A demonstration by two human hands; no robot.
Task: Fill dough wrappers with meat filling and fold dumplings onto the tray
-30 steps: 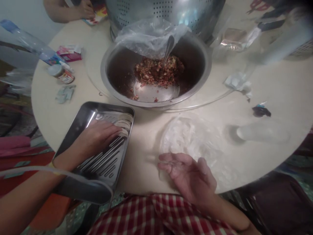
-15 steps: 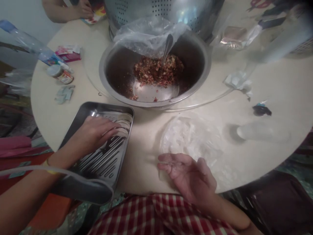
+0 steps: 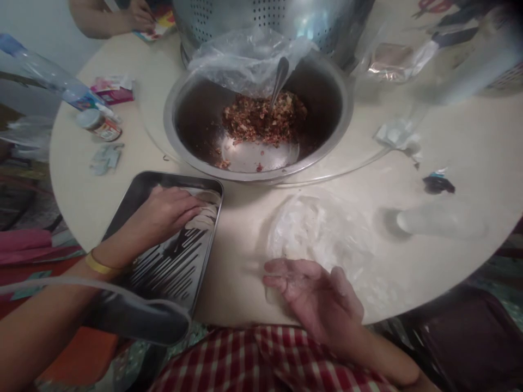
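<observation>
My left hand [image 3: 165,213] lies palm down in a ribbed steel tray [image 3: 134,204], fingers over several pale folded dumplings [image 3: 206,215] at the tray's far right corner. My right hand [image 3: 312,296] rests palm up at the table's near edge, fingers loosely spread, with nothing in it. Just beyond it lies a clear plastic bag with pale wrappers [image 3: 322,234]. A big steel bowl [image 3: 192,149] holds reddish chopped filling [image 3: 263,117] and a spoon [image 3: 280,79].
A perforated steel colander [image 3: 261,19] stands behind the bowl, with a plastic sheet [image 3: 245,60] draped over the bowl's rim. A small jar [image 3: 100,124], packets and a plastic bottle [image 3: 49,73] lie far left. Another person's hand [image 3: 137,13] is at the top left. A clear bottle [image 3: 443,220] lies at right.
My left hand slid a little further up the tray onto the dumplings. My right hand stayed put.
</observation>
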